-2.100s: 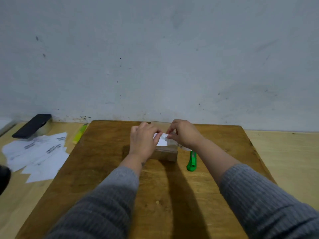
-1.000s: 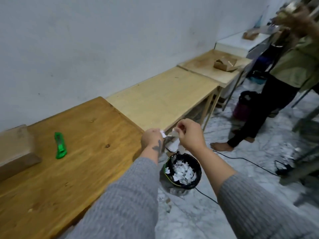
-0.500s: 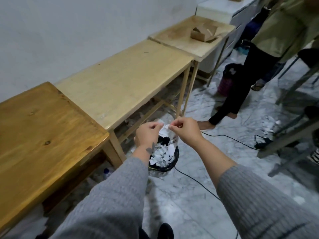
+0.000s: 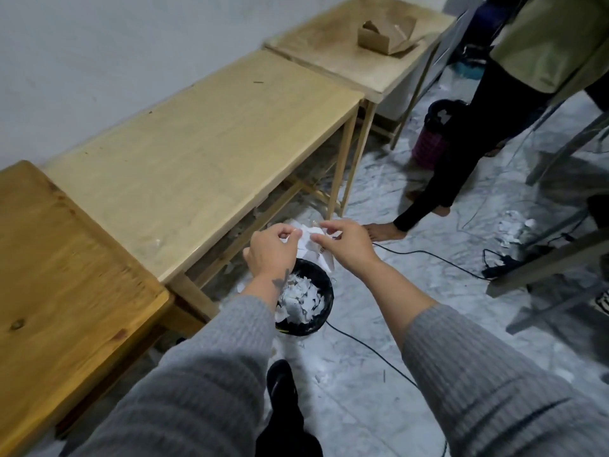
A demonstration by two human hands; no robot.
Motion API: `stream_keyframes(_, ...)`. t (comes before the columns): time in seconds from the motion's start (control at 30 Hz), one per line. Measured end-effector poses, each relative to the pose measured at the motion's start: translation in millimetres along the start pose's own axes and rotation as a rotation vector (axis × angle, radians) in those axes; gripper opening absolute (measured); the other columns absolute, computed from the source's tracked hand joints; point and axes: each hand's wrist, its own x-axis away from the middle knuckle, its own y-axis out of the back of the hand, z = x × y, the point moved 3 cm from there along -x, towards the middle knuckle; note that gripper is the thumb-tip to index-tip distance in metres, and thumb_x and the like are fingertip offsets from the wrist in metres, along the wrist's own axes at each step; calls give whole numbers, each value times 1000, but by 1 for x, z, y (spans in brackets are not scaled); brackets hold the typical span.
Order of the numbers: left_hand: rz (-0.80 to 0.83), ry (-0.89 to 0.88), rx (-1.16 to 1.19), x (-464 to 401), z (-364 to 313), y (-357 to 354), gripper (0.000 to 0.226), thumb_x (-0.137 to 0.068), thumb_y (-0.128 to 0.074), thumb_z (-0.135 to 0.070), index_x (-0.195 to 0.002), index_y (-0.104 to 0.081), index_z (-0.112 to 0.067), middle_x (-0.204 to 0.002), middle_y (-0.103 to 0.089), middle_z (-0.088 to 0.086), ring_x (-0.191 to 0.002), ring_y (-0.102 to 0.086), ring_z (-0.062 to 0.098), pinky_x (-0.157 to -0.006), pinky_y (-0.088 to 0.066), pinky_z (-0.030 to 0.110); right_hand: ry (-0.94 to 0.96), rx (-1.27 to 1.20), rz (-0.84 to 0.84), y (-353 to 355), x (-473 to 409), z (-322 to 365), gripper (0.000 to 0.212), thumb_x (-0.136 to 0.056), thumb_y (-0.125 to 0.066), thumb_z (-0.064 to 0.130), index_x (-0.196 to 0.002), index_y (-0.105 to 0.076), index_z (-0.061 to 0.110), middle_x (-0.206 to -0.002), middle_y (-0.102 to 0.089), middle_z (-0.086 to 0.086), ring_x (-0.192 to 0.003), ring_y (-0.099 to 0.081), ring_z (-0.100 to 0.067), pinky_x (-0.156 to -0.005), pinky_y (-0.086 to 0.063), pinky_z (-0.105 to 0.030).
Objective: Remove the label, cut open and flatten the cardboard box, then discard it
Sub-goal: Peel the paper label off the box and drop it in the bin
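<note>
Pale marble flooring (image 4: 412, 318), littered with white paper scraps and crossed by a black cable (image 4: 425, 255), is stretching out beneath a row of wooden tables standing against a plain white wall (image 4: 115, 51). Nearest is a darker honey-toned tabletop (image 4: 66, 275); beside it a lighter tabletop (image 4: 204, 140) is lying bare, and farther along a third one is carrying an opened cardboard box (image 4: 387, 36). Another person (image 4: 514, 77) is standing barefoot at the right. Both hands are hovering just above a black bin (image 4: 324, 291) holding torn paper; the left hand (image 4: 272, 250) and right hand (image 4: 349, 240) are each pinching the white label (image 4: 311, 237) between thumb and fingertips, other fingers loosely curled
</note>
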Motion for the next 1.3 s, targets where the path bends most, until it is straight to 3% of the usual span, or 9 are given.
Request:
stream_keyframes(0.17,36,4,-39,-43,-5,-15,21,-90,-57,-48,-105,-68,-38,-93,-68,-14,-115,-48,19,-86,-23,36,-67,142,-76,-2,-51,3,9,-78,-74,24,-79,-67,18,-77,-67,-1,-71,-57,-15,-54,-37,-21)
stream_keyframes(0.3,158,-160,-245,-66,-8,-28,35,-96,-49,-38,-131,-55,-41,-129,-56,-13,-122,-35,20,-87,-23,36,-65,240,-43,-12,-82,-1,10,-83,-68,23,-88,-73,16,-87,-73,-6,-79,-65,-20,-68,-43,-24)
stream_keyframes(0.4,249,-226,-194,-75,-9,-36,34,-95,-48,-25,-122,-61,-42,-130,-57,-15,-119,-35,15,-88,-18,33,0,273,15,-20,-98,-2,18,-86,-65,21,-100,-74,14,-97,-73,-6,-90,-65,-22,-73,-41,-22)
stream_keyframes(0.5,216,-215,-250,-86,0,-37,22,-93,-54,-38,-110,-66,-45,-116,-64,-19,-109,-38,10,-87,-21,34,44,282,92,-26,-107,0,23,-90,-60,12,-109,-71,11,-109,-71,-7,-99,-64,-21,-79,-39,-19)
stream_keyframes(0.7,186,-168,-324,-93,9,-46,24,-88,-60,-49,-109,-67,-40,-106,-66,-19,-106,-41,12,-82,-20,33,129,313,191,-32,-127,-1,12,-85,-67,12,-94,-74,8,-94,-73,-10,-85,-65,-20,-80,-50,-28)
stream_keyframes(0.9,67,-84,-414,-78,8,-65,20,-95,-50,-42,-98,-69,-35,-100,-67,-15,-101,-44,15,-84,-28,37,400,718,381,-34,-141,1,11,-87,-64,27,-84,-71,20,-91,-70,-6,-92,-61,-26,-84,-45,-35)
stream_keyframes(1.1,-25,63,-236,-59,12,-84,17,-93,-56,-36,-91,-72,-33,-95,-69,-16,-96,-43,13,-75,-20,30,494,610,503,-30,-145,-17,15,-81,-55,8,-72,-63,17,-82,-67,-2,-77,-57,-22,-65,-42,-29)
stream_keyframes(1.2,-84,300,62,-53,24,-89,17,-89,-58,-36,-73,-64,-37,-78,-61,-20,-100,-48,14,-90,-33,33,510,466,489,-36,-142,-18,12,-81,-58,7,-71,-61,13,-81,-68,-2,-76,-60,-22,-65,-45,-31)
stream_keyframes(1.3,-131,414,210,-46,35,-91,16,-78,-49,-46,-67,-60,-39,-93,-69,-9,-98,-60,21,-95,-44,45,470,322,480,-43,-139,-22,8,-78,-63,9,-71,-65,11,-76,-70,-2,-72,-63,-20,-67,-52,-32)
